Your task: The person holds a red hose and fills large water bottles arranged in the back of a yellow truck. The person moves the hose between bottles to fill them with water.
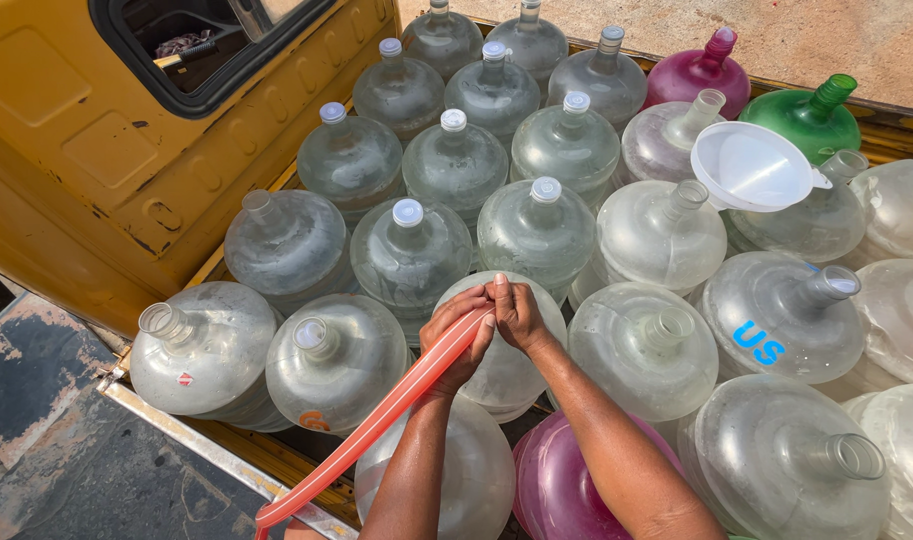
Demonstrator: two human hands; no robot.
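At the centre of the frame my left hand (pixel 457 340) grips a flat, ribbed red hose (pixel 377 420), fingers curled round its end. My right hand (pixel 517 312) pinches the same end over a clear round plastic jug (pixel 507 380). A smooth white funnel (pixel 752 165) sits upper right among capped jugs (pixel 409 250).

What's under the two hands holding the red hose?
A clear jug sits under the left hand and right hand. The red hose reaches its top; the hands cover its neck.
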